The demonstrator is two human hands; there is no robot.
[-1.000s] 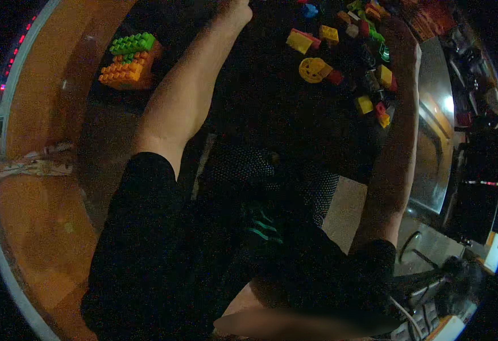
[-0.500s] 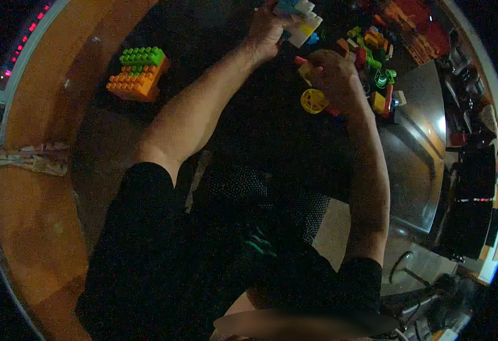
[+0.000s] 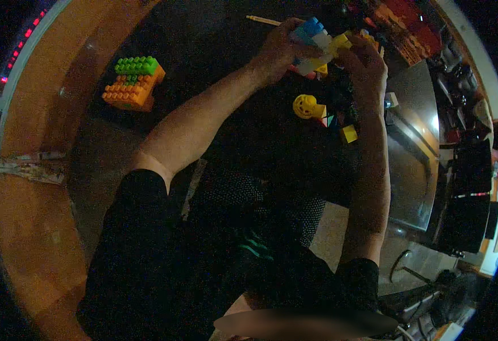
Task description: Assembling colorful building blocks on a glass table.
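Observation:
Both hands are raised over a dark table [image 3: 215,51] and meet on one stack of toy blocks [image 3: 317,45] made of blue, white and yellow pieces. My left hand [image 3: 277,51] grips its left side. My right hand [image 3: 365,59] grips its right side, fingers curled over a yellow piece. Below the hands a yellow round block with a face [image 3: 306,106] lies on the table, with a small yellow block [image 3: 349,133] to its right. Further loose blocks are hidden behind my hands.
An orange and green block stack [image 3: 132,82] sits on the table at the left. A red crate [image 3: 414,31] stands at the far right. A pencil-like stick [image 3: 262,20] lies at the back. A grey surface [image 3: 411,159] and dark chairs [image 3: 468,187] are at the right.
Both hands have drawn back from the pile of loose blocks toward me and now hold one joined stack between them; the view has tilted so the pile sits lower.

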